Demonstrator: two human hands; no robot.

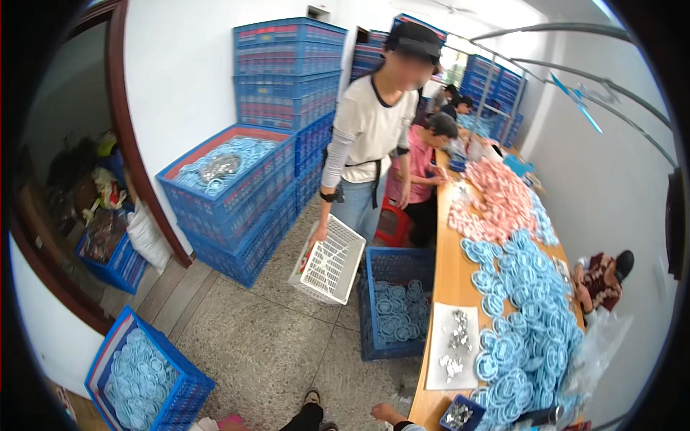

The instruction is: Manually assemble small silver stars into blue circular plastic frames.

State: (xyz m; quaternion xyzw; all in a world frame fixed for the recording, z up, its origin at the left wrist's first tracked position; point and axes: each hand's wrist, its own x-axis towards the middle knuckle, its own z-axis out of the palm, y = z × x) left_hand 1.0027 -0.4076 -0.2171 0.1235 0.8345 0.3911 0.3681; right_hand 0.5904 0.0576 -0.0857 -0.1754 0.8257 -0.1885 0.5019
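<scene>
One hand shows, the right hand [384, 411], at the bench's [449, 276] near corner; whether it grips anything I cannot tell. Just beside it sits a small blue tray [458, 414] of loose metal pieces, probably light and stiff, best lifted by its rims.

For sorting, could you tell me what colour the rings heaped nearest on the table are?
Light blue rings, head view.

small blue tray [458, 415] | holds silver metal bits; table's near edge, beside hand
</scene>
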